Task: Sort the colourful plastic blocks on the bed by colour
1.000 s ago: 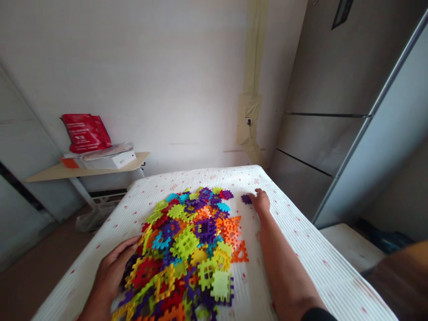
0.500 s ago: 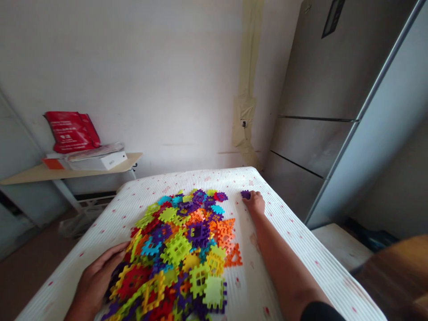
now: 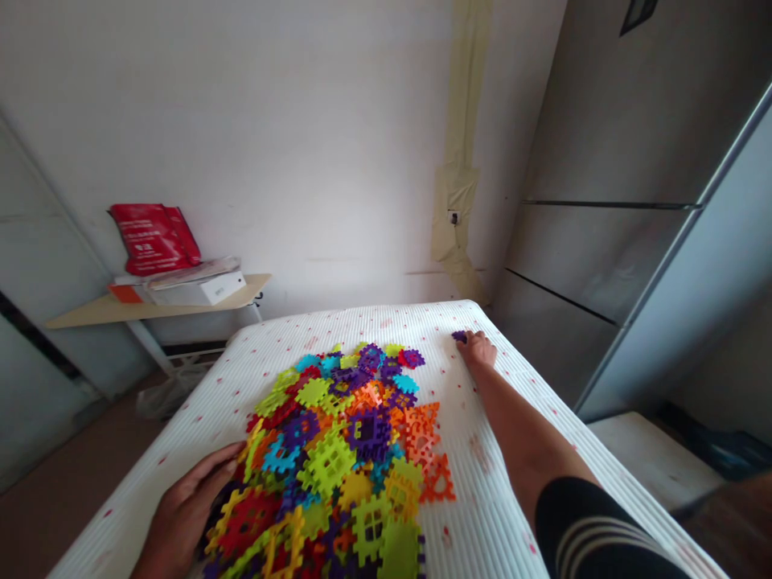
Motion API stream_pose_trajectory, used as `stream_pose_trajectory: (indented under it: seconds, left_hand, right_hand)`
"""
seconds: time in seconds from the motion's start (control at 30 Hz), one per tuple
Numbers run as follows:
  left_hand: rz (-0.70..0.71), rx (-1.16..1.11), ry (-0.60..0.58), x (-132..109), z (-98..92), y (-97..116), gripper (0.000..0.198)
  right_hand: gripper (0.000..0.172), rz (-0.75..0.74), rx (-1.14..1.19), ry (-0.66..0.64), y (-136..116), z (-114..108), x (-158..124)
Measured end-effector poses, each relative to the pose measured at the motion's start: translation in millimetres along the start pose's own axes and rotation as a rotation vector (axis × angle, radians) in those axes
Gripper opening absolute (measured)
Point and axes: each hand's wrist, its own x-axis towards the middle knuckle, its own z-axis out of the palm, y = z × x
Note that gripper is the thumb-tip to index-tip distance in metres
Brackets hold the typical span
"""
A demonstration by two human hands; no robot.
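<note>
A heap of toothed plastic building pieces (image 3: 329, 458) in several colours covers the middle of the table (image 3: 283, 322). My right hand (image 3: 481, 349) reaches past the heap to the far right part of the table, fingers closed on a small purple plastic piece (image 3: 459, 335). The piece is low, at or just above the cloth; I cannot tell which. My left hand (image 3: 190, 503) lies against the near left side of the heap, fingers stretched out along the pieces. Dark purple pieces are partly hidden beside its palm. Orange triangular pieces (image 3: 437, 478) lie on the heap's right edge.
At the back left a small side table (image 3: 90, 314) bears a white box (image 3: 220, 287) and a red bag (image 3: 157, 241). A grey fridge (image 3: 585, 249) stands at the right. A wall socket (image 3: 453, 217) is behind the table, framed by tape.
My right hand has moved a little farther out toward the table's far right corner with the purple piece. The view has shifted slightly left. My left hand stays by the heap.
</note>
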Motion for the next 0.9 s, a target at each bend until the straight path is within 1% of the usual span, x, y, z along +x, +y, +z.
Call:
stream_pose_trajectory:
  seconds: [0.17, 0.37, 0.57, 0.77, 0.9]
  left_hand:
    - [0.007, 0.033, 0.018, -2.1, 0.7, 2.9, 0.053]
    - [0.001, 0.02, 0.014, -8.4, 3.9, 11.6, 0.051]
    - [0.017, 0.007, 0.011, -6.3, 2.6, 9.1, 0.049]
    - [0.038, 0.014, 0.03, -6.5, 3.7, 10.6, 0.051]
    - [0.045, -0.007, 0.017, -2.8, 3.6, 5.8, 0.052]
  right_hand:
    - [0.042, 0.029, -0.027, -0.017, -2.2, 3.3, 7.0]
    - [0.042, 0.027, -0.046, -0.029, -2.6, 2.8, 2.7]
    - [0.038, 0.027, -0.031, -0.018, -2.4, 3.3, 0.5]
    - [0.042, 0.034, 0.051, 0.043, -0.5, 4.8, -2.5]
    - [0.048, 0.083, 0.151, 0.118, 7.5, 3.1, -9.8]
